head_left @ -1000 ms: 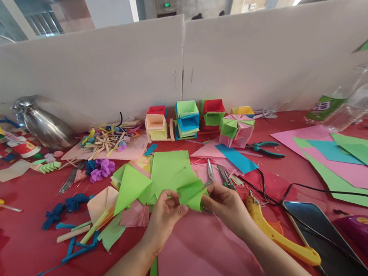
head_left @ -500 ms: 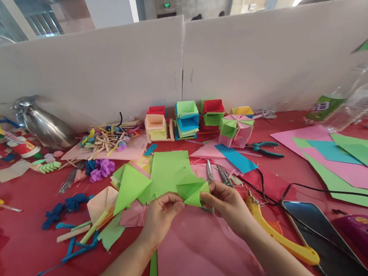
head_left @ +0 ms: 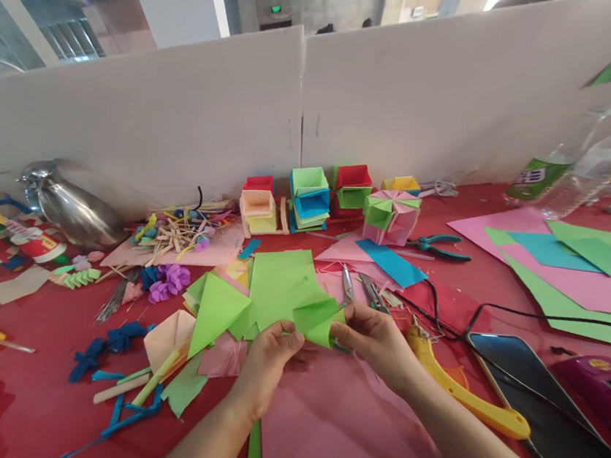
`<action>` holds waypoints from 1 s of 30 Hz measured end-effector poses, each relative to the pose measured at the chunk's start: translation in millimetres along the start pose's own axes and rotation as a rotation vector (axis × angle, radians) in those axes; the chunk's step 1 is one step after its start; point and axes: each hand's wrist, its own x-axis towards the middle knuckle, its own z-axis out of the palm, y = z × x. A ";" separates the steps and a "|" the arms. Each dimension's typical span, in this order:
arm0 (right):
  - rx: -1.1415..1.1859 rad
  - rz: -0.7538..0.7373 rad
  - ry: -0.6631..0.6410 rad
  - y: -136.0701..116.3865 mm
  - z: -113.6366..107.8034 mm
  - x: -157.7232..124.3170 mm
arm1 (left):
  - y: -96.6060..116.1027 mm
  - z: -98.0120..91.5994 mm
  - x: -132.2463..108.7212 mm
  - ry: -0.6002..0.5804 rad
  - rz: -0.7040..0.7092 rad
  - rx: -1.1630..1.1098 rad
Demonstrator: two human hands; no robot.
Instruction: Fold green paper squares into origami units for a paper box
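Between my two hands is a small piece of folded green paper (head_left: 319, 320), held above a large pink sheet (head_left: 338, 420). My left hand (head_left: 275, 346) pinches its left edge between thumb and fingers. On the right edge, my right hand (head_left: 369, 328) has a like pinch, and part of the paper is hidden behind the fingers. A larger green sheet (head_left: 283, 283) lies just beyond. Left of it rests a folded green paper triangle (head_left: 218, 311). Scissors (head_left: 348, 283) lie past my right hand.
Folded paper boxes (head_left: 310, 203) stand along the white partition (head_left: 133, 123). To the right are a yellow-handled glue gun (head_left: 468, 394), its black cable, a phone (head_left: 533, 387), pliers (head_left: 440, 247) and paper sheets (head_left: 593, 284). At the left are blue strips (head_left: 131, 414) and a metal jug (head_left: 74, 204).
The folded green paper has tilted slightly between my fingers, its lower edge shifting a little. Both hands keep their pinch and stay almost in place.
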 end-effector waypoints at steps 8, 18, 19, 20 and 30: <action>-0.044 -0.010 -0.054 -5.8 -1.6 -1.0 | 3.2 0.3 0.0 0.015 -0.219 -0.072; -0.057 -0.065 -0.117 -6.7 9.1 -11.5 | 4.9 -0.5 1.8 0.151 -0.243 -0.088; -0.085 -0.085 -0.134 -7.0 10.0 -13.2 | 5.0 -0.6 1.9 0.167 -0.227 -0.104; -0.118 -0.103 -0.147 -6.9 10.9 -14.8 | 5.0 -0.5 2.0 0.178 -0.210 -0.112; -0.370 -0.128 -0.128 0.3 21.7 -19.0 | 3.0 3.7 0.3 0.185 -0.131 -0.045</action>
